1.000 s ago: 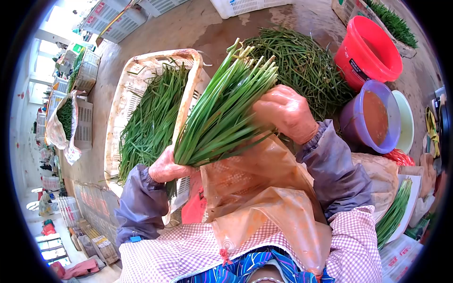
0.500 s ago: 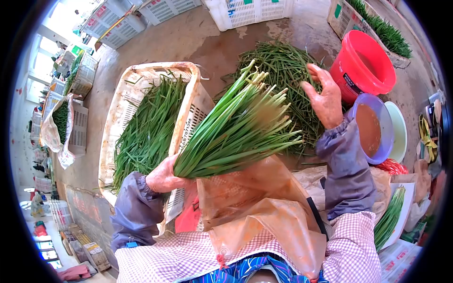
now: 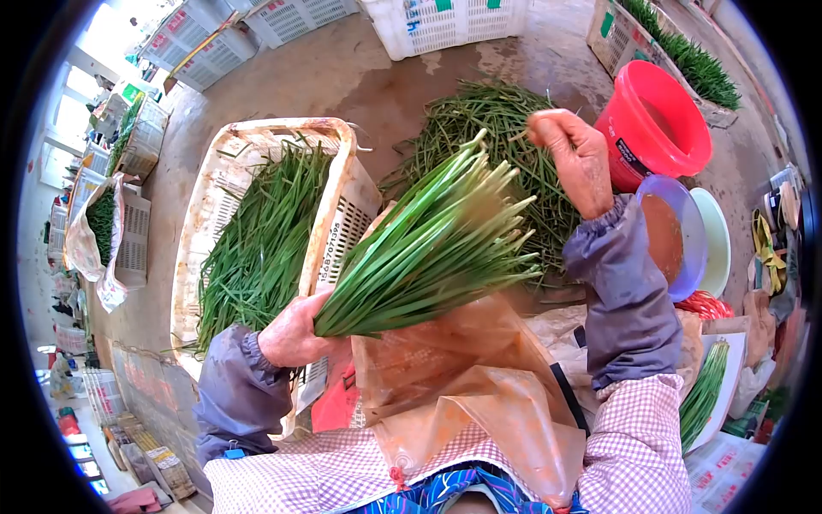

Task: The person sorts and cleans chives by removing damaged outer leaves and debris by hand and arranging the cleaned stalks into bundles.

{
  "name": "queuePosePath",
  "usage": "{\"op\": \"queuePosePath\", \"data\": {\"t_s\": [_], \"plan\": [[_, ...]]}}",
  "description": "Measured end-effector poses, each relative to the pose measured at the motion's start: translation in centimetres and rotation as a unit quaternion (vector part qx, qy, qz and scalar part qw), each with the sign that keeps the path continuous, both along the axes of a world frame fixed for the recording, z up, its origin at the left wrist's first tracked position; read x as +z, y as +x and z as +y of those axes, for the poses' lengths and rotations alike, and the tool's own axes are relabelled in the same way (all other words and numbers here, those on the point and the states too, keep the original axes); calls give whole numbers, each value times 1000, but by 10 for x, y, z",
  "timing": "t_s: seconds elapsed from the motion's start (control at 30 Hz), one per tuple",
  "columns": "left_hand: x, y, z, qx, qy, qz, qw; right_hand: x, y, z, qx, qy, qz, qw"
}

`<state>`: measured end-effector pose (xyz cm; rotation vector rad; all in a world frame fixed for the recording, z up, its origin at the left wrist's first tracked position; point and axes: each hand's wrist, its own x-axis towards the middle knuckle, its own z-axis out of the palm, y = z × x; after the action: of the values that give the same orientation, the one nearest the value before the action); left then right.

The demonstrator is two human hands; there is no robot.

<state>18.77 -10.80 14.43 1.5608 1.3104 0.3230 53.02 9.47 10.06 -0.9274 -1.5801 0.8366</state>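
Note:
My left hand (image 3: 295,332) is wrapped round the leafy lower end of a bunch of garlic chives (image 3: 419,248). The pale cut stem ends fan out up and to the right. My right hand (image 3: 575,158) is raised to the right of the bunch, apart from it, with its fingers closed in a pinch. A thin brownish bit seems to poke out at the fingertips, too small to name. Beneath that hand lies a heap of loose green leaves and trimmings (image 3: 462,116) on the floor. Part of the bunch looks blurred.
Left of the bunch stands a white plastic crate (image 3: 330,214) holding more chives (image 3: 265,231). On the right are a red bucket (image 3: 629,116), a purple basin (image 3: 685,227) of brownish water and a pale green basin (image 3: 717,240). An orange-brown plastic apron (image 3: 479,377) covers my lap.
My right hand has gone from spread fingers to a pinch and moved slightly up and left. The bunch stays in my left hand, shifted slightly in view.

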Motion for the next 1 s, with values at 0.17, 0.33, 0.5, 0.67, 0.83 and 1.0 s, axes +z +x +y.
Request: {"op": "queuePosePath", "data": {"t_s": [0.17,0.33,0.5,0.67,0.83,1.0], "plan": [[5,11,1,-9,20,5,1000,3,-19,-17,104,75,-254,959],[10,13,-5,-25,54,49,997,-12,-15,-23,80,138,-177,971],[19,20,-1,-27,50,81,995,-54,46,18,-212,-36,-54,975],[8,15,-9,-34,87,119,988,-65,101,15,-258,2,-166,952],[20,30,-7,-38,101,167,980,6,14,-63,79,-167,-22,983],[23,34,-16,-47,118,231,965,-14,-1,-68,63,59,-134,987]]}}
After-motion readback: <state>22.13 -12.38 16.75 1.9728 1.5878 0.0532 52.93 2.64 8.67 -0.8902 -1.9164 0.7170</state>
